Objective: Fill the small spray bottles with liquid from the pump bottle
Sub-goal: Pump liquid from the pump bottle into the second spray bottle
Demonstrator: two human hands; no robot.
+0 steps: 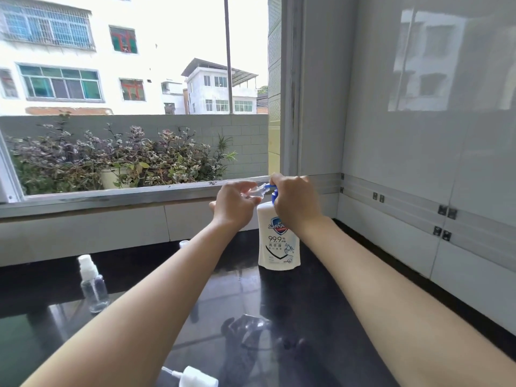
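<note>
Pump bottle [279, 241]: white, printed label, upright on the black glossy bench [321, 317], far side, near the corner where the sill [111, 195] meets the tiled wall [418, 135].

Right hand [297, 201]: on top of the pump bottle, fingers [279, 181] clenched over the blue pump head [273, 192]. Only a little of the blue shows past the hand. Cannot tell how far the head is pressed down.

Left hand [236, 203]: just left of the pump head, fingers curled, grasping a small clear bottle [254, 193]. The bottle is tilted, held off the bench, one end up against the pump head. Its mouth is blurred and partly covered, so I cannot tell whether the nozzle sits inside it. Liquid level inside: cannot tell.

Spray bottle [94, 289]: clear body, white spray top on, upright on the bench at the left, well apart from the hands.

Sprayer [195, 379]: a loose white spray top with its thin tube, lying on the bench at the near edge, under the left forearm.

Cap [184, 243]: small white piece on the bench by the back, partly hidden behind the left forearm.

Beyond the open window: plants [111, 157] against a grey block wall.
</note>
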